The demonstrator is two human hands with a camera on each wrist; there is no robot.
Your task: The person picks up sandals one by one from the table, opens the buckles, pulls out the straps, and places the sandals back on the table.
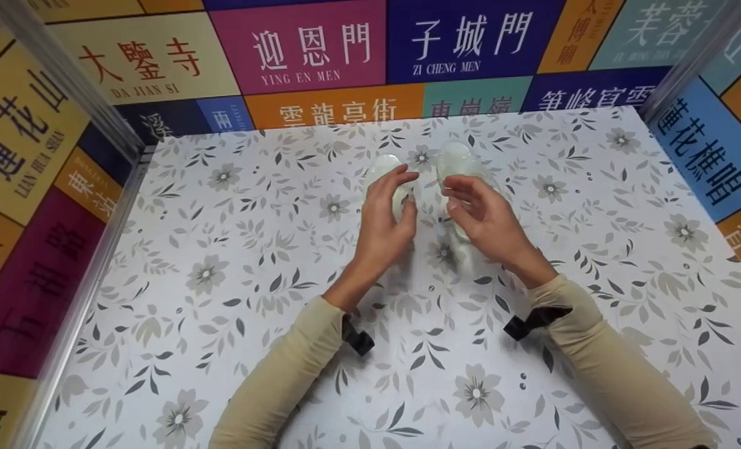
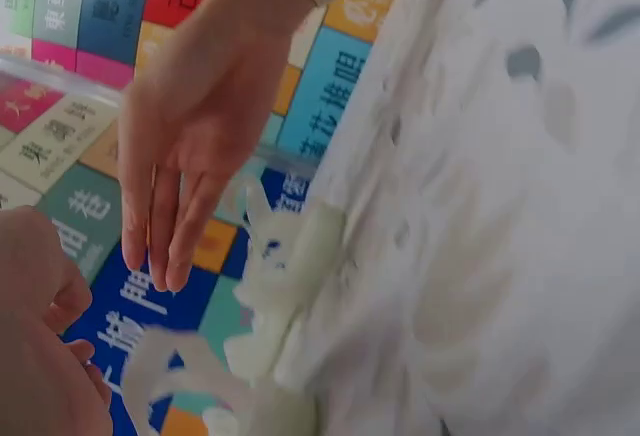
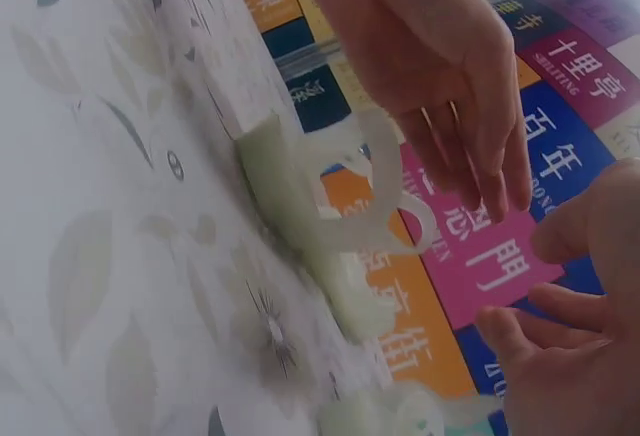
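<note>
Two translucent, pale-green sandals lie side by side on the worktop (image 1: 220, 262), just beyond mid-depth and near the centre line. The left sandal (image 1: 387, 171) and the right sandal (image 1: 456, 163) run lengthwise from near to far, rounded ends pointing to the far wall (image 1: 320, 56). They are close together but apart, with a strip of floral covering showing between them. Paired this way, each sandal sits directly under the hand on its own side.

The wrist views show looped straps rising from the soles: one arched strap (image 3: 372, 181) stands up off the sole in the right wrist view, and a pale, blurred strap (image 2: 290, 256) shows in the left wrist view.

Left hand (image 1: 386, 215): poised over the near part of the left sandal, fingers extended and only slightly bent, tips pointing down and to the far side. The thumb lies close to the sandal edge; contact cannot be confirmed. The hand holds nothing.

Right hand (image 1: 482, 215): poised over the near part of the right sandal, fingers loosely spread and gently curved, with no grip formed. Whether the fingertips touch the strap cannot be told from these views.

Both forearms wear beige sleeves (image 1: 283, 374), each with a black wrist mount (image 1: 356, 337). Coloured panels with lettering enclose the worktop on the left, far and right sides.
</note>
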